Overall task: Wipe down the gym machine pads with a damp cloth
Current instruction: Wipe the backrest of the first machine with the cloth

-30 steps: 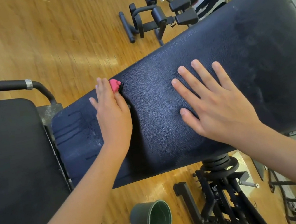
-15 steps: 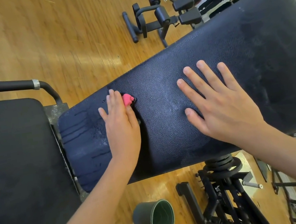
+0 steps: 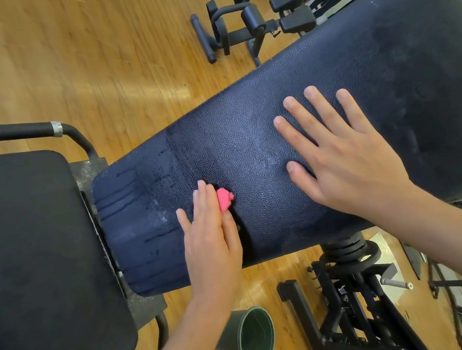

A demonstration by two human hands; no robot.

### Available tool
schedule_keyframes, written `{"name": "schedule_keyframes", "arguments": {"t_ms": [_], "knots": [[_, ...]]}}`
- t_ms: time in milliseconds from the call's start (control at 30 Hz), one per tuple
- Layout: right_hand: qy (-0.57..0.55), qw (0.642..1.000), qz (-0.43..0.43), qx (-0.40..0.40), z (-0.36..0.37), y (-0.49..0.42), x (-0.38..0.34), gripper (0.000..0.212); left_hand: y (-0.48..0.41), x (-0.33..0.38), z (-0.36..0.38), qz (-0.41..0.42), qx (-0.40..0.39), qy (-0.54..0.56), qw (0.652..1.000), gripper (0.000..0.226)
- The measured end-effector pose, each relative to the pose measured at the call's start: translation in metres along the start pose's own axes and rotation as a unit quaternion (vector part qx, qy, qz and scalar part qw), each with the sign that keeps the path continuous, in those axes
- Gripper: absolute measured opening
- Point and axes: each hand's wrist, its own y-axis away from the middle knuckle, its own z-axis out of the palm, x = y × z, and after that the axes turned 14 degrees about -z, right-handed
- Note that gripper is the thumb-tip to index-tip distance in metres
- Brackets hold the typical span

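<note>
The pink cloth (image 3: pixel 224 199) is lying bunched on the long black pad (image 3: pixel 389 74) of the gym machine, on the half nearer the person and toward the pad's narrow end. Only a small fold is showing, sticking out beside the fingertips that are covering the rest.

The left grip (image 3: pixel 211 238) is pressing down on the cloth with straight fingers held close together. It is released rather than clenched, and nothing is curling round the fabric. The right grip (image 3: pixel 345 156) is resting flat on the bare pad just beside it, toward the wide end, with fingers spread and relaxed and holding nothing.

Wet streaks (image 3: pixel 125 203) are glistening on the pad's narrow end, to the left of the cloth, while the wide end is looking dull and smudged.

A second black pad (image 3: pixel 24 253) is sitting at the left, close against the narrow end, with a black handle bar (image 3: pixel 20 132) curving round behind it. Below the long pad, the black frame (image 3: pixel 359 305) is standing on the wooden floor (image 3: pixel 53 51), and a dark green cup (image 3: pixel 249 338) is lying tilted on the boards beside it, under the left forearm. Another black machine (image 3: pixel 248 23) is standing well apart on the far side.
</note>
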Motion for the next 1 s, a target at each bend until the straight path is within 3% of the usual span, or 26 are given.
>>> {"name": "schedule_keyframes", "arguments": {"t_ms": [267,500,1000], "knots": [[0.001,1.000,0.001,0.007,0.001,-0.001,-0.001,0.063,-0.037,-0.002,-0.008,0.042,-0.075,-0.065,0.994,0.057],[-0.002,1.000,0.001,0.008,0.000,-0.002,-0.002,0.062,-0.013,0.001,0.002,-0.036,-0.062,0.018,0.997,0.056],[-0.004,1.000,-0.001,0.004,-0.001,-0.002,-0.001,0.063,0.040,0.000,-0.002,-0.079,-0.124,-0.017,0.989,0.055]]}}
